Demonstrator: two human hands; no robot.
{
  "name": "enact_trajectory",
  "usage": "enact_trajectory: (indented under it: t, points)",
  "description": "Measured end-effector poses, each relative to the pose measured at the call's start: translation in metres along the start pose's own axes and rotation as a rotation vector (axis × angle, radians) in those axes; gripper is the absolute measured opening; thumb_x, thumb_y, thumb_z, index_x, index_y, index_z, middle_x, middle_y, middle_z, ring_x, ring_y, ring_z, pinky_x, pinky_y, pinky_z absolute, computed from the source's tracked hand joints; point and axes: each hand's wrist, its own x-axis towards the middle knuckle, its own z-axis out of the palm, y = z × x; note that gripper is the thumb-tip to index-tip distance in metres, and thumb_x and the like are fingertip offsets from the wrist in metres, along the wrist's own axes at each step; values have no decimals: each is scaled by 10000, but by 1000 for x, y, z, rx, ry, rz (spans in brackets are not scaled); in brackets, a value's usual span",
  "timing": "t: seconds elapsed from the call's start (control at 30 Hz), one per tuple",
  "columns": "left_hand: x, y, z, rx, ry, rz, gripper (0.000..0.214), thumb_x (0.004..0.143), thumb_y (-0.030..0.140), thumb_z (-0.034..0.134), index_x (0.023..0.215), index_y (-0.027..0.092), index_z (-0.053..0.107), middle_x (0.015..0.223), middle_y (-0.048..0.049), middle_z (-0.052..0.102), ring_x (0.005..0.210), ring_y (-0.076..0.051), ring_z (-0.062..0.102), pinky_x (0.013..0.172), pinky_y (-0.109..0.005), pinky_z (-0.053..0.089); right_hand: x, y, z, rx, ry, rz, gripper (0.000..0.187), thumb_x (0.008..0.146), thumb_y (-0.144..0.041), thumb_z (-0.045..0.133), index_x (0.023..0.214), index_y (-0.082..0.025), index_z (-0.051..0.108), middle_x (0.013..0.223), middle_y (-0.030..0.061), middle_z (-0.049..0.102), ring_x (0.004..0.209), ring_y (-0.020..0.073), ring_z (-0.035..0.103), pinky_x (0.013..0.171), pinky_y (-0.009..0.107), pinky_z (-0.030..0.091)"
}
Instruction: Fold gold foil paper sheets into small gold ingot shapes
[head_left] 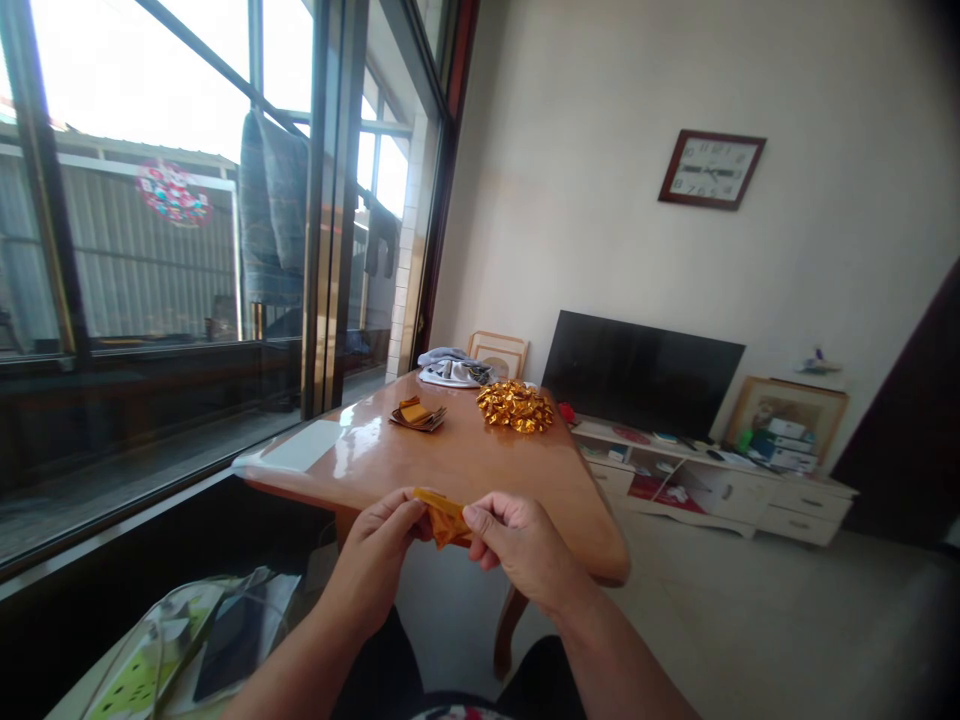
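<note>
Gold paper (444, 520) is pinched tight by fingers (484, 521) of my left hand (375, 565) and right hand (521, 548); I'd keep edges aligned, creasing gently.

Glossy varnished wooden table (480, 465), light bouncing off; shiny gold foil heap (515, 406) glitters; the pinched orange paper (444, 517) looks matt.

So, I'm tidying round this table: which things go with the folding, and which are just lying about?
In use: gold paper pinched between left hand and right hand; stack of sheets; pile of folded gold pieces.
Lying about: cloth; clock; television; picture frame.
</note>
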Motion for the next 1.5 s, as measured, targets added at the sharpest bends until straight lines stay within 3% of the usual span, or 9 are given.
enact_trajectory:
  t: [0.27, 0.47, 0.8, 1.2, 1.5]
  points:
    - [0, -3, 5, -51, -26, 41, 368, 949, 449, 545, 817, 144, 703, 785, -60, 651, 777, -190, 570, 757, -300, 458, 3, 3, 1, -29, 66, 9, 403, 925, -549, 571, 811, -171, 650, 631, 11, 662, 520, 116, 563, 524, 227, 425]
    - [-2, 3, 10, 108, -58, -3, 246, 876, 397, 699, 924, 157, 724, 832, -42, 701, 745, -159, 579, 712, -256, 434, 1, 0, 2, -90, 66, -39, 363, 939, -513, 569, 845, -177, 669, 659, 11, 669, 546, 122, 568, 545, 236, 443]
    - [0, 7, 12, 8, -72, 7, 234, 888, 367, 691, 967, 154, 748, 838, -55, 708, 757, -157, 580, 725, -258, 459, -4, 0, -7, 66, -7, -21, 393, 933, -530, 593, 907, -150, 692, 759, 45, 714, 623, 133, 633, 606, 244, 481]
    - [2, 8, 15, -174, -126, -84, 215, 883, 336, 708, 954, 138, 750, 891, -83, 712, 812, -169, 609, 782, -275, 484, -4, 3, -13, 19, 2, -123, 325, 949, -455, 608, 917, -144, 698, 798, 48, 728, 663, 133, 637, 646, 251, 491]
    - [3, -4, 14, -168, -111, -99, 190, 883, 319, 712, 957, 147, 750, 852, -57, 657, 768, -144, 543, 782, -271, 467, -5, 13, -15, 155, -17, -53, 352, 921, -482, 638, 910, -136, 693, 797, 61, 739, 637, 133, 651, 636, 253, 505]
